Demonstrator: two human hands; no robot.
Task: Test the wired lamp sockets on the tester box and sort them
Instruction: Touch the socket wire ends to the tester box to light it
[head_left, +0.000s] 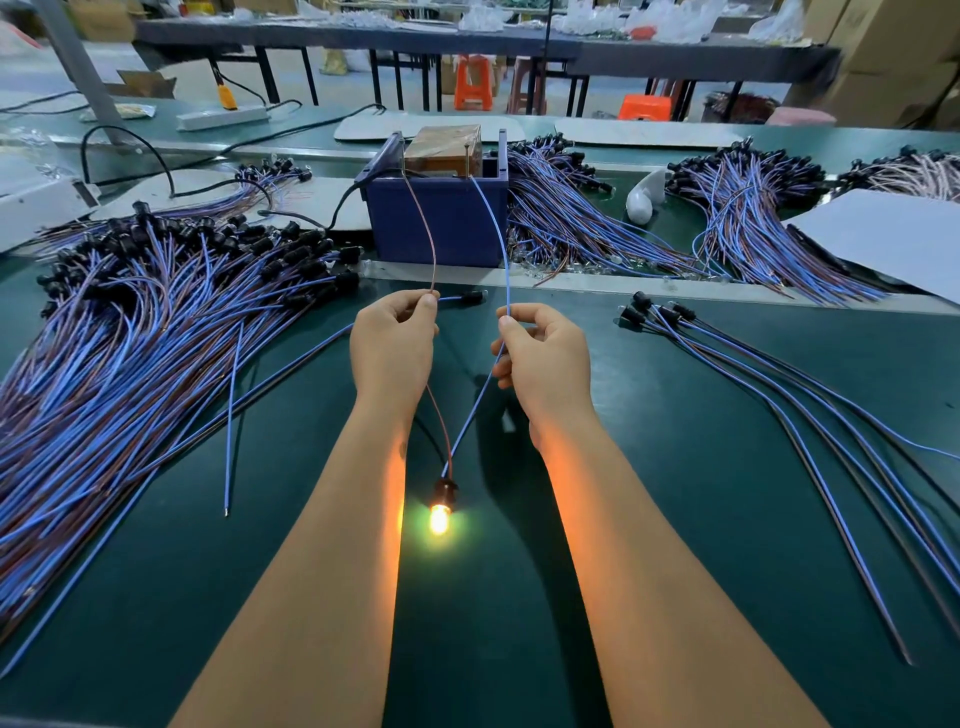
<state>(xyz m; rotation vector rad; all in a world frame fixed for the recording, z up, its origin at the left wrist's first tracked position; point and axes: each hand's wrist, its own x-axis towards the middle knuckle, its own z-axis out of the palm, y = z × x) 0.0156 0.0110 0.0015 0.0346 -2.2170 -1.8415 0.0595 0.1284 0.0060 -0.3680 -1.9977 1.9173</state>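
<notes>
Left hand (393, 345) pinches the brown wire (429, 236) between thumb and fingers; right hand (545, 358) pinches the blue wire (500, 244) the same way. Both wires run up from the hands to the tester box (441, 208), a blue bin standing at the far edge of the green desk (493, 623). Below the hands the two wires converge on a black lamp socket (445, 491) lying on the desk between the forearms; its bulb (439, 519) is lit, casting an orange glow on both arms. To the left, a large heap of wired sockets (156, 322) covers the desk. To the right, a small group of sockets (727, 353) lies fanned out, apart from the heap. Further bundles (597, 218) lie beside and behind the box. A white sheet (893, 234) sits at far right.
</notes>
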